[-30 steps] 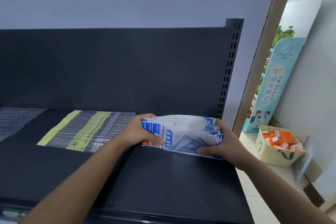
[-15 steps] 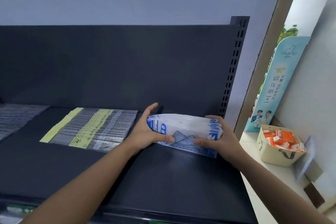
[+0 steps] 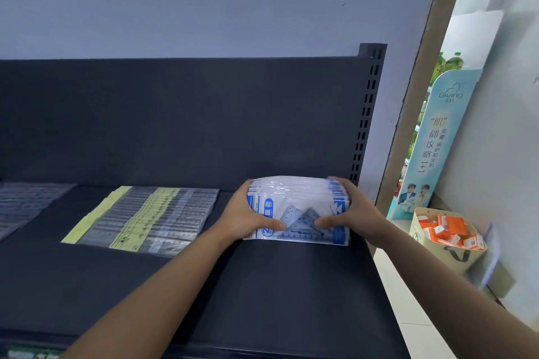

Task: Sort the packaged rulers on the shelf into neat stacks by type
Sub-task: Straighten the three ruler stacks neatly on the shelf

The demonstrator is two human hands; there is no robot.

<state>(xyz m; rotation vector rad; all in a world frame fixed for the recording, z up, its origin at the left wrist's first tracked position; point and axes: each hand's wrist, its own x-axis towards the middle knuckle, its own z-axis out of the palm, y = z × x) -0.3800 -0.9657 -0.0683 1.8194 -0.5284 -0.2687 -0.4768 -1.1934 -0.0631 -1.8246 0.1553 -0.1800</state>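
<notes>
Rulers in clear sleeves (image 3: pixel 26 207) lie flat at the nine o'clock edge of the shelf (image 3: pixel 262 300), with a fanned stack of yellow-labelled rulers (image 3: pixel 145 218) just beside them toward three o'clock. Farther toward three o'clock, the left hand (image 3: pixel 245 216) grips the nine o'clock end of the blue-and-white set-square packs (image 3: pixel 297 207), fingers curled behind and thumb across the front. The right hand (image 3: pixel 355 213) clasps the three o'clock end likewise, and the bundle's lower edge meets the shelf near the back panel.
</notes>
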